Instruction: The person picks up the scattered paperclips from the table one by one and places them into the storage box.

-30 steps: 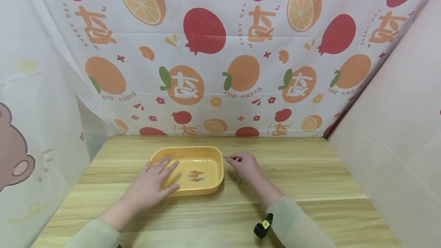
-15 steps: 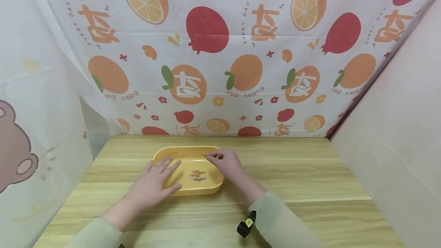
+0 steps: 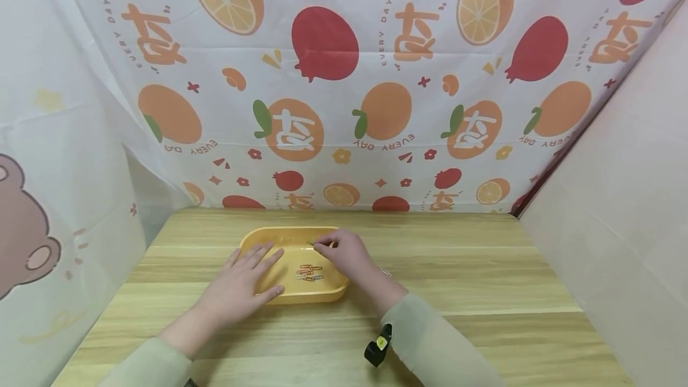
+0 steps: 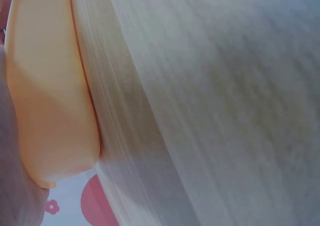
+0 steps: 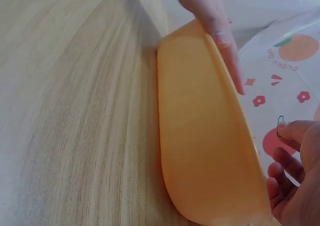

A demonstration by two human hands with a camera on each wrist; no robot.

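A yellow tray [image 3: 317, 298] sits on the wooden table. Several red, orange and blue paper clips [image 3: 307, 273] lie together on its floor. My left hand [image 3: 239, 282] rests over the tray's left side with fingers spread and straight. Between thumb and forefinger, my right hand [image 3: 346, 249] pinches a green paper clip [image 5: 280, 120] above the back right part of the tray. In the right wrist view, the other fingers of that hand [image 5: 300, 171] curl loosely below the clip. The left wrist view shows mostly the tray's outer wall [image 4: 52, 95].
One pale paper clip [image 3: 385, 272] lies on the table [image 3: 473, 291], just right of my right forearm. A fruit-print cloth [image 3: 328, 106] hangs behind the table, and pale sheets [image 3: 618, 196] close in both sides.
My right hand has moved left from beside the tray to over it, carrying the green paper clip. The left hand stays in place. A pale clip now shows beside the right forearm.
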